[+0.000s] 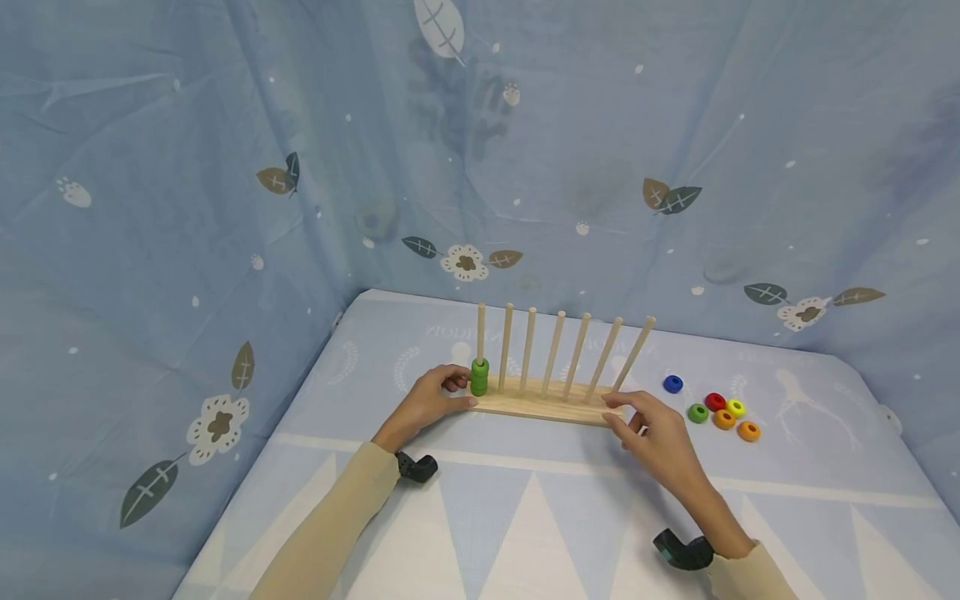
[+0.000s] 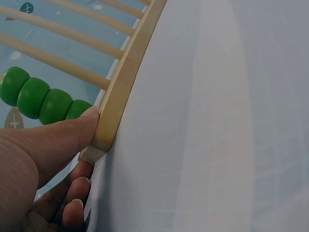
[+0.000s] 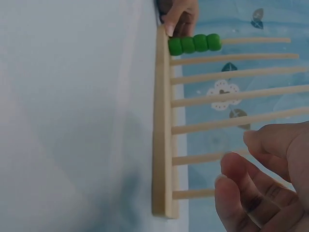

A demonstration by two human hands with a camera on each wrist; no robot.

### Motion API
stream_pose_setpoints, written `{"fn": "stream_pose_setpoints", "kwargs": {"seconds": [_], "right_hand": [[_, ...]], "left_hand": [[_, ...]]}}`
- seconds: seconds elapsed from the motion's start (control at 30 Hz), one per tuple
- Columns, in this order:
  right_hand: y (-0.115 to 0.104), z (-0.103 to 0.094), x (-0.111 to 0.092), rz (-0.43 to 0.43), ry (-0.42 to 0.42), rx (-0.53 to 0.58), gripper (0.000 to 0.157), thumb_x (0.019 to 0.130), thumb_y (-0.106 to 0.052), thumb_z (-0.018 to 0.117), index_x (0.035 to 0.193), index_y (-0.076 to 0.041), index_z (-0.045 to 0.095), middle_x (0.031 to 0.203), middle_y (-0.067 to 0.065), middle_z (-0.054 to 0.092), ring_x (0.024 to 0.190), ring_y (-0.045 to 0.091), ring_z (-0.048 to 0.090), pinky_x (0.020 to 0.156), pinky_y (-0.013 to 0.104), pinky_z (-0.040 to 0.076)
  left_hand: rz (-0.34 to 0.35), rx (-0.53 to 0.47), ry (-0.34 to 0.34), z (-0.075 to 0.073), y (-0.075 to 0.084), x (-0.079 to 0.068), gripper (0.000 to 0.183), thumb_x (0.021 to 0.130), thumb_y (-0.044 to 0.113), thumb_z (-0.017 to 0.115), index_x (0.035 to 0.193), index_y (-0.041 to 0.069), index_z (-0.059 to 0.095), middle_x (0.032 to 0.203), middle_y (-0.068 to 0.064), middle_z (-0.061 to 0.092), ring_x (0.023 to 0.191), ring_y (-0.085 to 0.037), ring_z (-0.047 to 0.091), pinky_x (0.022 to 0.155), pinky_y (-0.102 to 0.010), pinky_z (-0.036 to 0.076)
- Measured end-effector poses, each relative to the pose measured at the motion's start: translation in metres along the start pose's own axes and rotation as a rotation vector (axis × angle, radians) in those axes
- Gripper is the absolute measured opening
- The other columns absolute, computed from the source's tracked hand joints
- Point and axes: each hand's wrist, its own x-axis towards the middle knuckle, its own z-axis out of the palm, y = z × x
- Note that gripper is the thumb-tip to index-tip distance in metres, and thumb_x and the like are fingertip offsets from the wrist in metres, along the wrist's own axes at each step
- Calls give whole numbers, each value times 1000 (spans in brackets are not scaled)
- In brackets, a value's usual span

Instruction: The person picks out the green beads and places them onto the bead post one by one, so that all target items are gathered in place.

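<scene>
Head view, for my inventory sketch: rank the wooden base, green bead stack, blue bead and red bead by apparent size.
1. Wooden base
2. Green bead stack
3. Blue bead and red bead: too alike to rank

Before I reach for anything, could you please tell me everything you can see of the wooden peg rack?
The wooden peg rack looks like pale wood: a long flat base with seven slim pegs in one row. Four green beads sit stacked on the leftmost peg; the other six are bare. It stands upright on patterned cloth. The left hand pinches the base's left end. The right hand is near its right end; whether it touches is unclear.
</scene>
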Motion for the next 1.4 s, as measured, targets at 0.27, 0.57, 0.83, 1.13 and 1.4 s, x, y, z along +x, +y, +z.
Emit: {"fn": "stream_pose_setpoints", "kwargs": {"seconds": [0.27, 0.57, 0.83, 1.13, 1.4], "right_hand": [[15, -5, -14, 41, -9, -66, 31, 87, -11, 80, 117, -14, 73, 99, 3, 69, 55, 8, 51, 46, 24, 44], [35, -13, -26, 20, 9, -92, 31, 86, -12, 81, 115, -16, 72, 95, 1, 68, 53, 4, 51, 46, 24, 42], [45, -20, -33, 70, -3, -117, 32, 85, -10, 81, 116, -14, 73, 100, 4, 66, 58, 8, 50, 48, 23, 42], [56, -24, -41, 179, -57, -156, 38, 85, -13, 82, 122, -11, 71, 108, 9, 65, 64, 14, 48, 51, 24, 40], [58, -29, -43, 224, -84, -166, 41, 84, -14, 82, 123, -10, 70, 107, 10, 64, 64, 16, 48, 51, 24, 41]], "left_hand": [[-7, -1, -5, 1, 0, -1, 47, 85, 18, 83, 128, 11, 64, 111, -3, 63, 101, -21, 56, 92, -43, 46], [3, 14, 0, 0, 2, 0, 48, 85, 19, 83, 128, 10, 64, 110, -3, 63, 102, -21, 56, 92, -43, 46], [11, 9, 0, 0, 0, 0, 48, 85, 18, 83, 128, 9, 64, 110, -3, 63, 101, -21, 56, 92, -43, 46], [21, 19, -1, 0, 1, 0, 47, 85, 17, 83, 128, 9, 64, 110, -5, 63, 101, -22, 56, 92, -43, 46], [19, 12, -3, -1, 1, 1, 48, 85, 18, 84, 127, 9, 64, 110, -4, 63, 101, -22, 56, 92, -42, 46]]}}
